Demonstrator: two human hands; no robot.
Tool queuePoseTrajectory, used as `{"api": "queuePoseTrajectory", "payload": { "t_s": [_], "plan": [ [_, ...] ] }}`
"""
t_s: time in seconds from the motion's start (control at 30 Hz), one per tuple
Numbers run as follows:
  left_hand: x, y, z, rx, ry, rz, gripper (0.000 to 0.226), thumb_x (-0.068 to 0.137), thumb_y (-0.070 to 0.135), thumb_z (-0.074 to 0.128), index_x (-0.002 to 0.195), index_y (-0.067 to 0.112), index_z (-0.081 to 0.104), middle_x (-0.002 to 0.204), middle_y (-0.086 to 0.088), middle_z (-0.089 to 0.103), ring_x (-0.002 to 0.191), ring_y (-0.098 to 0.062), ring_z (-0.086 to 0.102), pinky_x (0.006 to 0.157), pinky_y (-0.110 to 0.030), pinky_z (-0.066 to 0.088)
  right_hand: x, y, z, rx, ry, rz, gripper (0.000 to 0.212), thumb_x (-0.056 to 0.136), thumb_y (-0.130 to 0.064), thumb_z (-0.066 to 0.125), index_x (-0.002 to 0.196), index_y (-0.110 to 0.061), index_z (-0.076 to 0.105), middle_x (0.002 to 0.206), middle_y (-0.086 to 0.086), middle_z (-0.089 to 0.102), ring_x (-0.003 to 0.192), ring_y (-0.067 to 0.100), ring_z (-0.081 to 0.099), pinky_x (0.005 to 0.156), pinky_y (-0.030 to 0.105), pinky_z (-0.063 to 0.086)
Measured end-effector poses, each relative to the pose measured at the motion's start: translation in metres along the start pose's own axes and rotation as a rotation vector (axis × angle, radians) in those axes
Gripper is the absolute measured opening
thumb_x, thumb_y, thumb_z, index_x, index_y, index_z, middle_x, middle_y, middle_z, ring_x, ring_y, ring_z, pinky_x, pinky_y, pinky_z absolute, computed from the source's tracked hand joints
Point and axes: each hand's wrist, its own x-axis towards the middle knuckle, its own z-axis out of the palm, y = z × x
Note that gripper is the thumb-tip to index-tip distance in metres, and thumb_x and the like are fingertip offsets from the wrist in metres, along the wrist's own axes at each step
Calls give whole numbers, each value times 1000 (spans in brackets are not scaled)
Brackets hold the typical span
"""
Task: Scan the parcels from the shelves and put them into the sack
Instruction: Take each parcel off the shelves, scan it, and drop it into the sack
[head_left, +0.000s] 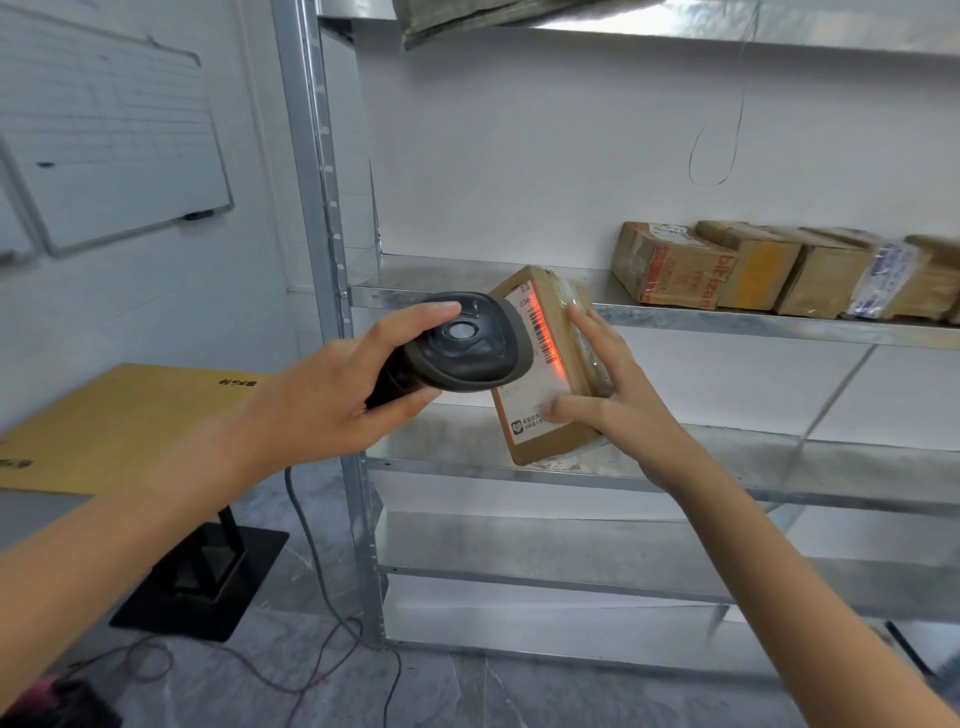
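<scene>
My right hand (608, 384) grips a small brown cardboard parcel (563, 364) in front of the metal shelf unit (727, 317), label side facing me. My left hand (332, 395) holds a dark handheld barcode scanner (462, 343) right against the parcel. A red scan line glows across the barcode on the white label. Several more taped cardboard parcels (779, 270) stand in a row on the shelf at the right. No sack is in view.
A yellow-topped table (109, 421) on a black stand sits at the left under a whiteboard (109, 135). The scanner's cable (311, 545) trails down to thin wires on the grey floor. A grey package lies on the top shelf.
</scene>
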Motion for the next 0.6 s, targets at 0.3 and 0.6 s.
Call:
{"api": "queuePoseTrajectory", "payload": {
  "t_s": [0.3, 0.6],
  "plan": [
    [-17, -1, -15, 11, 9, -68, 60, 106, 49, 44, 155, 49, 10, 121, 33, 44, 107, 26, 50, 90, 1, 39, 6, -5, 9, -14, -13, -2, 99, 67, -31, 78, 149, -53, 27, 158, -25, 15, 147, 23, 21, 109, 57, 42],
    [-21, -2, -18, -22, 10, -87, 61, 105, 49, 46, 156, 48, 11, 133, 45, 43, 102, 24, 53, 86, 2, 39, 5, -9, 13, -9, -16, -11, 97, 70, -27, 79, 149, -52, 28, 160, -24, 13, 147, 23, 21, 109, 57, 42]
  ]
}}
